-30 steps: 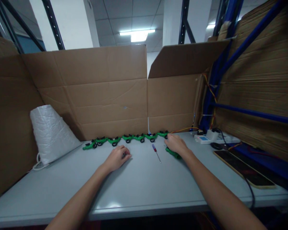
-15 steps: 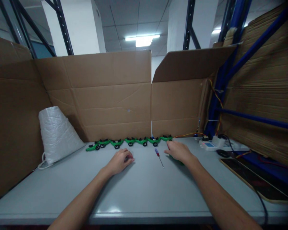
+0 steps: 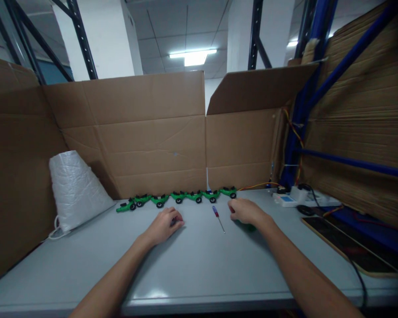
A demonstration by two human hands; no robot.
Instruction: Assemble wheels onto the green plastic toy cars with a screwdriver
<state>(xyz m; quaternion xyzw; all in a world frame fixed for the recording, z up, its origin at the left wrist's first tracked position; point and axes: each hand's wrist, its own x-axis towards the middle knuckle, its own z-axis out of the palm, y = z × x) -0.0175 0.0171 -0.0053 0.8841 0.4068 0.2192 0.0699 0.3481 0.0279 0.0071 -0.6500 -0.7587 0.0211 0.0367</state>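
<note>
My left hand (image 3: 166, 224) rests on the grey table with its fingers curled around something small and dark, mostly hidden. My right hand (image 3: 247, 211) is bent low over the table, fingers closed; a green plastic piece (image 3: 249, 227) shows under its palm, the rest covered. Between the hands lies a screwdriver (image 3: 216, 213) with a red and blue handle, its shaft pointing toward me. Behind them, several green toy vehicles (image 3: 159, 200) with black wheels stand in a row; the rightmost toy vehicle (image 3: 228, 191) is just beyond my right fingertips.
A white padded bag (image 3: 78, 190) leans at the left. Cardboard walls (image 3: 152, 141) enclose the back and sides. To the right are a power strip (image 3: 287, 200) with cables, a flat dark panel (image 3: 338, 240) and a blue rack post (image 3: 293, 145).
My right hand has drawn slightly toward me, uncovering the wheel of the rightmost toy vehicle. My left hand stays nearly in place. The view has shifted a little.
</note>
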